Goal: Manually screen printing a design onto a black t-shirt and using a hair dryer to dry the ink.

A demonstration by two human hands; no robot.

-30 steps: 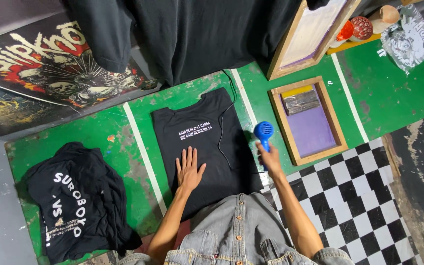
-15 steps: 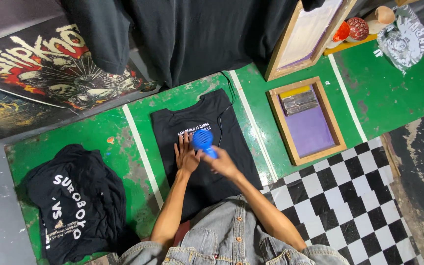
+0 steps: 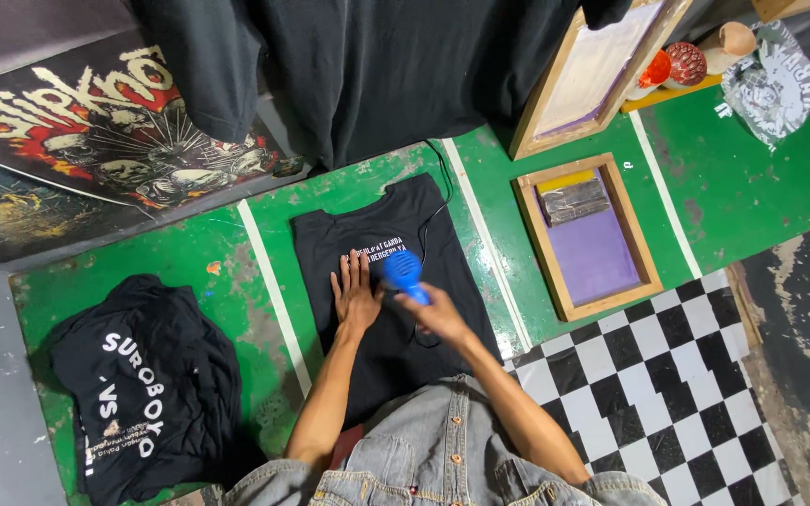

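The left hand [image 3: 355,295] lies flat, fingers spread, on the black T-shirt [image 3: 382,309], just below its white print. The right hand [image 3: 435,312] reaches in from the right, fist closed around the handle of a blue hair dryer [image 3: 404,274] held just above the print. The shirt lies smoothed out on the green table [image 3: 189,272], with a black cord [image 3: 435,201] trailing across it.

we have one view only, worn on the head, looking almost straight down from well above the green table [image 3: 189,272]. it faces the wall side, top of frame. our forearms and denim jacket [image 3: 433,450] enter from the bottom edge. no second view to overlap.
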